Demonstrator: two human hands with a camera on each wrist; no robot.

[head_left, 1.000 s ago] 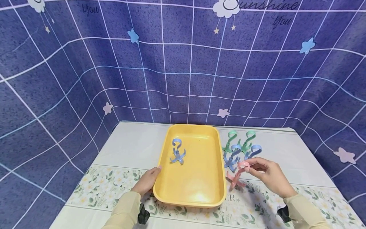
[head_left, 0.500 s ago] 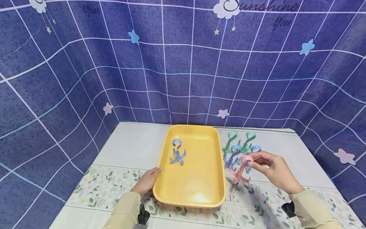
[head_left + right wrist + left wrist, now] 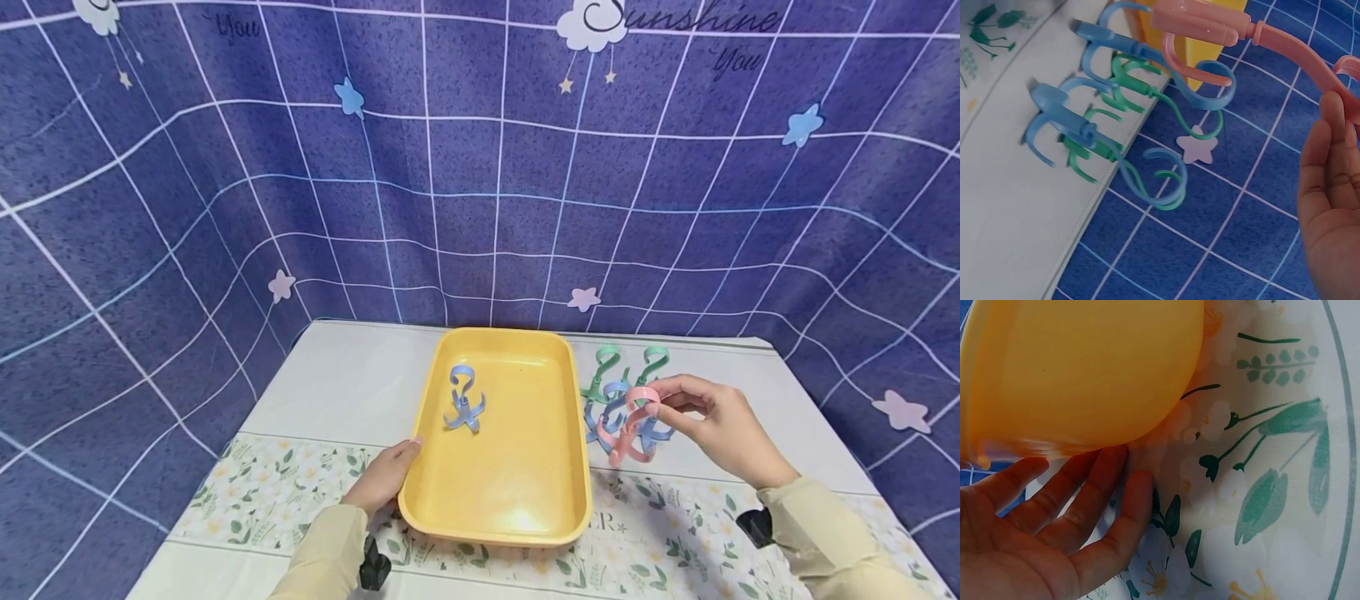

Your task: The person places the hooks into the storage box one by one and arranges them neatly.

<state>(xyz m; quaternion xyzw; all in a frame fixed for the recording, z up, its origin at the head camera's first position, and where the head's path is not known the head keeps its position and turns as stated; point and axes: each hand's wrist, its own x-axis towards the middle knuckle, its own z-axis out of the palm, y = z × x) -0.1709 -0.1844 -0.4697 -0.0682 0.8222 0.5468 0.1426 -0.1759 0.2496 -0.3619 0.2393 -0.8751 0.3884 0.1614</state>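
My right hand [image 3: 723, 425] pinches the curled top of a pink multi-prong hook [image 3: 624, 437], prongs hanging down. The right wrist view shows this pink hook [image 3: 1204, 22] above the other hooks. Behind it in the head view stand two blue multi-prong hooks [image 3: 591, 425], partly covered by it, and two green ones [image 3: 596, 387]. At the left edge of the yellow tray [image 3: 495, 533], my left hand [image 3: 386, 475] holds the rim, its fingers [image 3: 1110, 478] against the outer wall in the left wrist view. Another blue hook [image 3: 465, 410] sits inside the tray, toward its left side.
A white tabletop cloth [image 3: 352, 367] with a floral band [image 3: 300, 483] lies under everything. At the table's far edge hangs a dark blue gridded curtain [image 3: 465, 225], which also runs along both sides.
My right hand has lifted the pink hook upward and slightly away from me, so it now overlaps the blue hooks. The left hand and the tray have stayed in place.
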